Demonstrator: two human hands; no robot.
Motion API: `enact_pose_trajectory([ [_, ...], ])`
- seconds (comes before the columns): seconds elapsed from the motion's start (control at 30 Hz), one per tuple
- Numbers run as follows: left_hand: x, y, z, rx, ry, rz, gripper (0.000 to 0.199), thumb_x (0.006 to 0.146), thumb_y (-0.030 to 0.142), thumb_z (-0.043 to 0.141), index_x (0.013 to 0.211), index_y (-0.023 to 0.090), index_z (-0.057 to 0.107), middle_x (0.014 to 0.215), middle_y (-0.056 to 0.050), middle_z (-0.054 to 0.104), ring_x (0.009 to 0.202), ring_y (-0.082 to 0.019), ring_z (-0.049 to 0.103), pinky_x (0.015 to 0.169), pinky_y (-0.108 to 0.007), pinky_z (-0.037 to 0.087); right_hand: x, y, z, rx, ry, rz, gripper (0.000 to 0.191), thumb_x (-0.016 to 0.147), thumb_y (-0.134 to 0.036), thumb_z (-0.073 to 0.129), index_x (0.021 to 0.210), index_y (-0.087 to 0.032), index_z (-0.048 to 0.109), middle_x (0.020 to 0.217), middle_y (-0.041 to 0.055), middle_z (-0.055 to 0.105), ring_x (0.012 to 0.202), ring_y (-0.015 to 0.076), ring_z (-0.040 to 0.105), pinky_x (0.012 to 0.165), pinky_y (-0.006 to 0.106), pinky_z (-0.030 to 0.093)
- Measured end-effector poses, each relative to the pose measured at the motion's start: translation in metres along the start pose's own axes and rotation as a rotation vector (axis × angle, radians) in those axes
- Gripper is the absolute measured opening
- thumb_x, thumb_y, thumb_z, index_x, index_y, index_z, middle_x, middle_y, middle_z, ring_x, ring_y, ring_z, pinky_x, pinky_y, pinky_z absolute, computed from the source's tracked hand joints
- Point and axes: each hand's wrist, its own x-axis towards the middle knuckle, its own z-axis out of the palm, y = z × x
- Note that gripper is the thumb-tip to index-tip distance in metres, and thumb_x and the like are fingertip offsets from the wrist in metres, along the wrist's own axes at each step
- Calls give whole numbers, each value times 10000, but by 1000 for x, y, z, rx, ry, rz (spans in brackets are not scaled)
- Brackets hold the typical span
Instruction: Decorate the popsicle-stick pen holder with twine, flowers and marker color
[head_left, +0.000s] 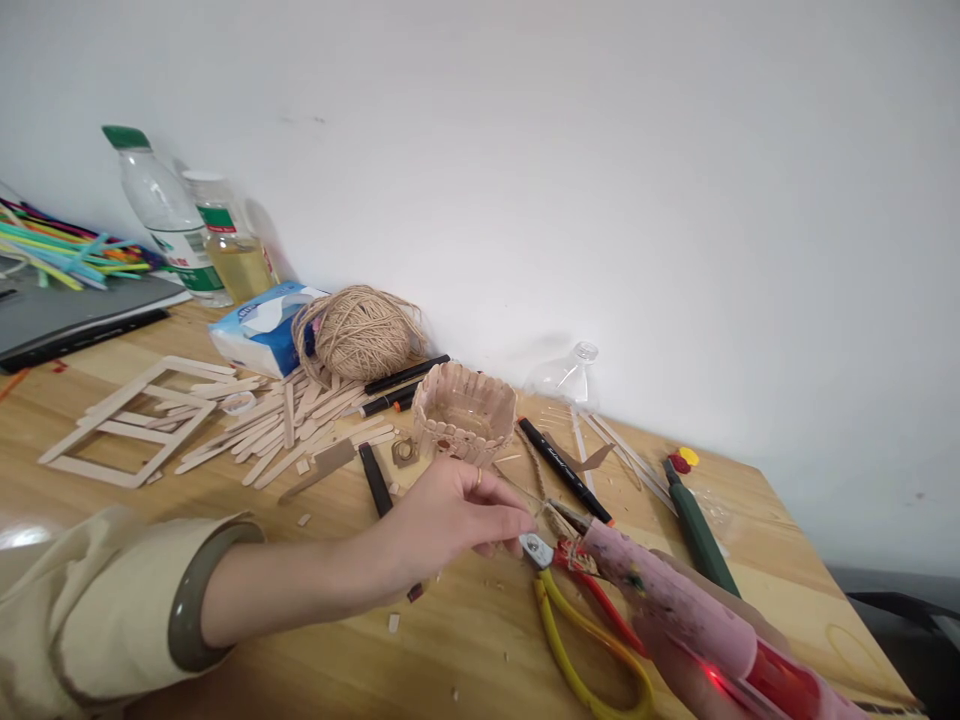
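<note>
My right hand (679, 665) is wrapped round a pink hot glue gun (667, 590), its red light glowing, and is mostly hidden behind it. The metal nozzle points left toward my left hand (442, 515). My left fingers are pinched together just short of the nozzle; what lies between them is too small to make out. A length of twine (534, 462) runs down near the nozzle. Under both hands lie pliers with red and yellow handles (559, 640). Just beyond my left hand stands a small basket of craft-stick pieces (465, 410).
A twine ball (364, 335), tissue pack (262, 325) and loose craft sticks (277, 430) lie left. Two bottles (165, 215) stand behind them. A black marker (562, 465), clear bottle top (574, 375) and green-handled tool (697, 530) lie right. A wall borders the table.
</note>
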Motion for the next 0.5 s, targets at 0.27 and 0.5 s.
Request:
enact_pose_trajectory([
  [0.27, 1, 0, 0, 21, 3, -3, 131, 640, 278, 689, 624, 148, 684, 571, 20, 626, 555, -97, 502, 601, -236, 411, -13, 5, -1, -66, 101, 29, 227, 845, -393, 598, 1056, -334, 658, 1125, 22, 669, 1140, 254, 568, 885, 325, 522],
  [0.5, 0, 2, 1, -16, 0, -10, 120, 652, 259, 677, 620, 143, 688, 563, 22, 628, 552, -88, 506, 598, -229, 410, -19, -16, 30, -50, 113, 7, 285, 896, -319, 563, 1162, -217, 560, 1194, 70, 574, 1014, 216, 593, 811, 390, 521],
])
